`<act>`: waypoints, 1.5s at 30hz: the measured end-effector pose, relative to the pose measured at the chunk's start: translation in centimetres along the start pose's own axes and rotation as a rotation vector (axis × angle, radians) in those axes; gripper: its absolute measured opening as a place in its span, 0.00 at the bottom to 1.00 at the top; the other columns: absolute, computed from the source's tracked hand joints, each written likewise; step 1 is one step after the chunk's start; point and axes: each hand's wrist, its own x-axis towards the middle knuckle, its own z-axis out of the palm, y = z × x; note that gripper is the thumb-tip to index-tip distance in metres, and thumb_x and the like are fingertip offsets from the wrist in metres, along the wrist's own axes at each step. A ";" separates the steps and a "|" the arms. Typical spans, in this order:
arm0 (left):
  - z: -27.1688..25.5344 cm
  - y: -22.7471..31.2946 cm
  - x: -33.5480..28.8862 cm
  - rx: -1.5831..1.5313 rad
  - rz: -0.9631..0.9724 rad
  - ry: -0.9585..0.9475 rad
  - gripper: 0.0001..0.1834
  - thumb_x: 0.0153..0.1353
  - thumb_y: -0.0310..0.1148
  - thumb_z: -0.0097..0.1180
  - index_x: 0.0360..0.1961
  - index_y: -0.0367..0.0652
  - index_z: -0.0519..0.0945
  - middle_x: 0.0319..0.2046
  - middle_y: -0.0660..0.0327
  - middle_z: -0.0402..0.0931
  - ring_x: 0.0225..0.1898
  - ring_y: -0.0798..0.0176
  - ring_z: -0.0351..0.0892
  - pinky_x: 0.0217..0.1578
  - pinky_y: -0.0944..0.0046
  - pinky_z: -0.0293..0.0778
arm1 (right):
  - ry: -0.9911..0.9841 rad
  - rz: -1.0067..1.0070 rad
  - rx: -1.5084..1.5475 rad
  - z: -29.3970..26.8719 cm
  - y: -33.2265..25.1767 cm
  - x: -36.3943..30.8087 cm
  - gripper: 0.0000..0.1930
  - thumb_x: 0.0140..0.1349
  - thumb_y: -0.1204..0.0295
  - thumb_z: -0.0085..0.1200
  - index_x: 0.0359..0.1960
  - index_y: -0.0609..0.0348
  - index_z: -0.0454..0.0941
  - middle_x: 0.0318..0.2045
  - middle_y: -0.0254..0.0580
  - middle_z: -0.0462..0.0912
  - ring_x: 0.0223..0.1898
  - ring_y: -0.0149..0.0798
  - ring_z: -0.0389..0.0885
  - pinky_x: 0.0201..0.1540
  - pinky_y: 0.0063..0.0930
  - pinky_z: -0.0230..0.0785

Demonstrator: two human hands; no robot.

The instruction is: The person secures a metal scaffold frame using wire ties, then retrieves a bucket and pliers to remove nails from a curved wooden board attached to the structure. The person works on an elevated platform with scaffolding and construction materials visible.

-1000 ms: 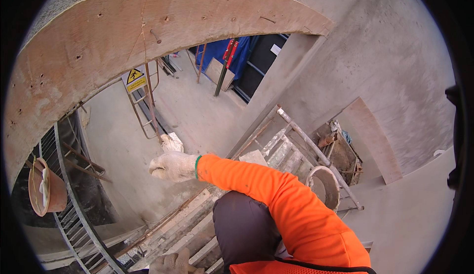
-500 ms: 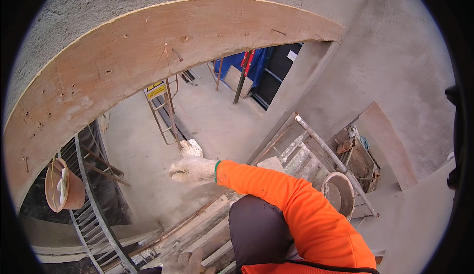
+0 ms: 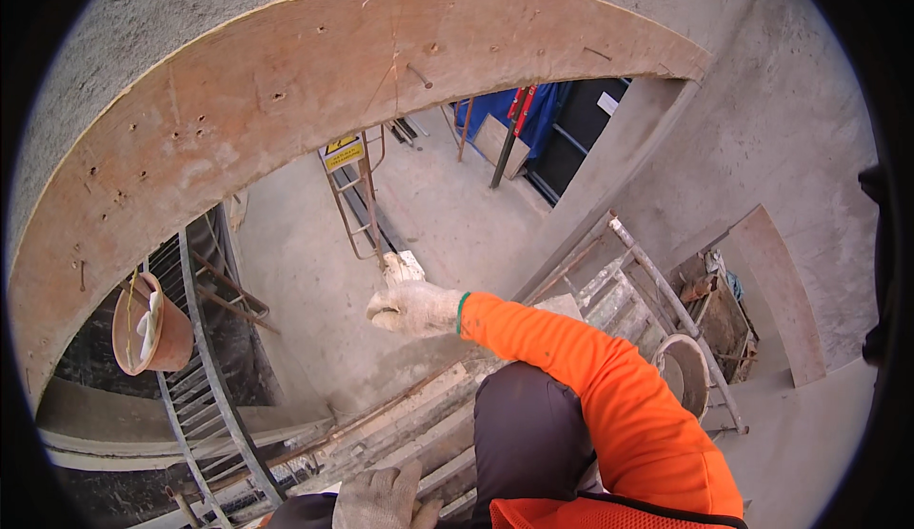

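My right hand [image 3: 416, 309], in an off-white knitted glove, reaches forward from an orange sleeve [image 3: 581, 348]. Its fingers are curled closed; whatever they may hold is hidden. Just beyond the knuckles shows a whitish lump [image 3: 404, 266], and I cannot tell whether it touches the hand or lies on the floor below. Low in the view, my left hand [image 3: 373, 500] wears a greyish work glove, its fingers stretched out and somewhat apart beside dark clothing. My bent knee [image 3: 533, 419] in dark trousers is between the arms, above worn planks [image 3: 409, 443].
A curved wooden board [image 3: 286, 81] with protruding nails arches overhead. At left, a bucket [image 3: 152, 329] hangs by a curved metal ladder [image 3: 214, 386]. A second bucket [image 3: 684, 377] stands at right near a ladder-like frame [image 3: 666, 281]. Far below is a concrete floor [image 3: 457, 215].
The view has shifted, so the surroundings appear farther right. My left hand shows more fully, its fingers more spread. My right hand stays closed and extended.
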 end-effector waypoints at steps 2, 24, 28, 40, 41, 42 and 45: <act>0.1 0.0 -0.1 0.006 -0.009 -0.002 0.29 0.63 0.41 0.70 0.62 0.39 0.81 0.51 0.42 0.83 0.56 0.31 0.81 0.60 0.37 0.77 | -0.013 0.025 0.033 -0.3 -0.5 -0.2 0.16 0.76 0.60 0.54 0.56 0.53 0.85 0.46 0.53 0.91 0.53 0.59 0.88 0.59 0.52 0.77; -0.5 -0.7 -0.1 0.025 0.000 -0.004 0.27 0.66 0.45 0.68 0.59 0.40 0.80 0.37 0.51 0.83 0.40 0.43 0.86 0.44 0.46 0.81 | -0.121 0.234 0.173 -1.3 -2.7 -0.2 0.15 0.76 0.65 0.57 0.57 0.57 0.86 0.43 0.46 0.90 0.47 0.43 0.88 0.55 0.37 0.79; 0.8 -1.1 -1.1 -0.013 -0.038 0.011 0.28 0.68 0.47 0.67 0.61 0.38 0.78 0.39 0.50 0.83 0.42 0.43 0.86 0.46 0.45 0.80 | -0.097 0.220 0.217 -1.0 -2.2 0.1 0.15 0.74 0.68 0.58 0.57 0.59 0.87 0.39 0.43 0.89 0.42 0.38 0.87 0.50 0.35 0.80; 1.9 -1.0 -2.3 -0.015 -0.099 0.017 0.31 0.64 0.45 0.68 0.59 0.31 0.78 0.45 0.47 0.82 0.48 0.43 0.85 0.48 0.46 0.82 | -0.093 0.161 0.211 -0.4 -1.0 0.4 0.13 0.74 0.73 0.58 0.55 0.66 0.85 0.36 0.41 0.87 0.37 0.32 0.86 0.46 0.31 0.79; 1.9 -0.9 -2.4 -0.028 -0.082 0.058 0.31 0.64 0.45 0.68 0.58 0.31 0.78 0.45 0.48 0.82 0.48 0.43 0.85 0.48 0.46 0.82 | -0.095 0.167 0.225 -0.3 -0.8 0.4 0.13 0.74 0.73 0.58 0.55 0.66 0.85 0.36 0.40 0.87 0.37 0.32 0.86 0.46 0.31 0.79; 1.9 -1.0 -2.5 -0.040 -0.066 0.097 0.31 0.63 0.45 0.69 0.58 0.31 0.79 0.44 0.48 0.82 0.48 0.43 0.84 0.48 0.46 0.82 | -0.089 0.185 0.202 -0.1 -0.8 0.5 0.13 0.75 0.73 0.58 0.55 0.66 0.85 0.35 0.40 0.87 0.37 0.31 0.85 0.46 0.30 0.79; 2.0 -1.0 -2.8 -0.039 -0.047 0.140 0.32 0.61 0.45 0.70 0.58 0.31 0.79 0.45 0.49 0.82 0.48 0.44 0.84 0.48 0.47 0.82 | -0.091 0.202 0.205 0.0 -0.8 0.4 0.12 0.76 0.74 0.57 0.55 0.66 0.84 0.34 0.38 0.86 0.37 0.30 0.85 0.45 0.29 0.78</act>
